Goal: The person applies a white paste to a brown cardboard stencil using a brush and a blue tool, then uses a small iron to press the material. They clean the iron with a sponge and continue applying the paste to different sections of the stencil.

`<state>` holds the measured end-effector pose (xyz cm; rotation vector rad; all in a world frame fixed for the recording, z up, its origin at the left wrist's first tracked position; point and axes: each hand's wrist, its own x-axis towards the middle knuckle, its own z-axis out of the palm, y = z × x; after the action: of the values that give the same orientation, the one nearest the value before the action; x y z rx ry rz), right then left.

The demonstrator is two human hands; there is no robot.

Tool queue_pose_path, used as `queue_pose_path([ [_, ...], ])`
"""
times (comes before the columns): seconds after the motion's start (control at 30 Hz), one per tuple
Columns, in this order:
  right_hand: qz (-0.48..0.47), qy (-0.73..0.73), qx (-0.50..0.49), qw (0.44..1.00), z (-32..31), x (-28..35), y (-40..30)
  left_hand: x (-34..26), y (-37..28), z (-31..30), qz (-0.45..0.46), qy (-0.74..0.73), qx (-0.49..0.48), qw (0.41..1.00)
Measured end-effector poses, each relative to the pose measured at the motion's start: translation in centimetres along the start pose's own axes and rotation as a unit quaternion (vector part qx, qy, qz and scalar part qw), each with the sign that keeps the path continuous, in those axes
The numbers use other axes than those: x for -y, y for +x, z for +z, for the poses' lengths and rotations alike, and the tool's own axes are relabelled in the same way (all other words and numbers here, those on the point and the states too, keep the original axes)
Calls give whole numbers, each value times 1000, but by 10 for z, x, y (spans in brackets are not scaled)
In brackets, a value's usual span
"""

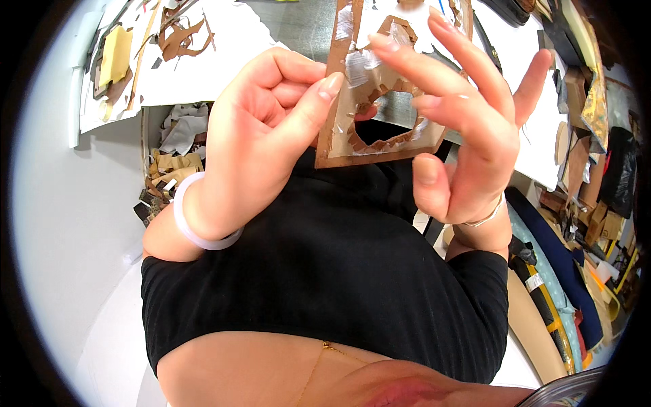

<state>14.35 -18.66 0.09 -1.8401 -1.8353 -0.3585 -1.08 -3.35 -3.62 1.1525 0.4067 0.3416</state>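
My left hand (274, 107) pinches the left edge of a flat brown panel (341, 127), perhaps leather on a backing board, between thumb and fingertips. The panel has cut-out openings, and notched brown flaps are folded around the rim of the lower one. Whitish, shiny patches lie on its face. My right hand (468, 117) is over the panel's right side with its fingers spread and nothing visibly gripped. Whether those fingertips touch the panel cannot be told. The panel is tilted in front of my black top, and its upper end runs out of view.
White work surfaces (229, 30) lie beyond my hands, with brown scraps (183, 38) and a yellow block (116, 55) at the left. A scrap-filled bin (178, 147) stands below. Rolls of material (554, 285) and stacked pieces crowd the right side. A pale wall is at the left.
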Motion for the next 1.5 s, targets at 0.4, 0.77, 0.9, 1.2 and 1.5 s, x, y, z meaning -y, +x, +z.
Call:
queue_pose_path([
  [0.4,248,-155,-228,929,-34,-132,-107,4,16,-55,-85,68,-46,993],
  [0.77,402,-80,157,899,71,-167,-36,5,3,-49,-113,83,-2,990],
  [0.9,407,-112,147,895,69,-192,-59,0,-4,-45,-118,109,4,987],
  [1.2,264,315,-201,889,28,-31,-10,7,-6,-42,-94,82,18,992],
  [1.5,104,248,-118,956,62,-6,8,6,-6,-37,-59,80,21,995],
])
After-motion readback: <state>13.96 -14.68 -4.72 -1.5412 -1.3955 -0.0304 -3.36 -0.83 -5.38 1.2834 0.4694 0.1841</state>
